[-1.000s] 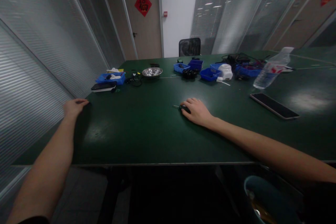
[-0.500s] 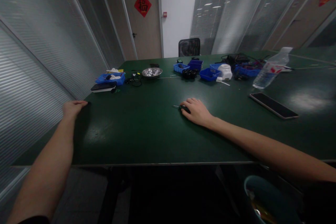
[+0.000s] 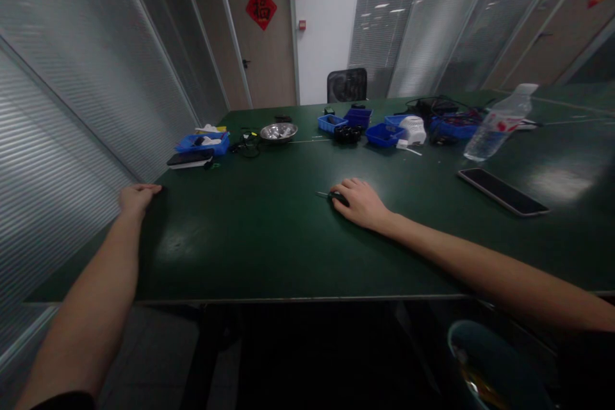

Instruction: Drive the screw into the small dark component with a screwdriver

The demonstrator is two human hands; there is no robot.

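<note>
While the right hand (image 3: 361, 204) lies cupped over a small dark tool (image 3: 336, 197) mid-table, its thin tip poking out leftward, the left hand (image 3: 136, 196) just rests flat and empty on the green table (image 3: 250, 250) edge, well apart.

Dim room; ceiling-light glare on the green table (image 3: 269, 237); wide-angle bending at the edges.
</note>
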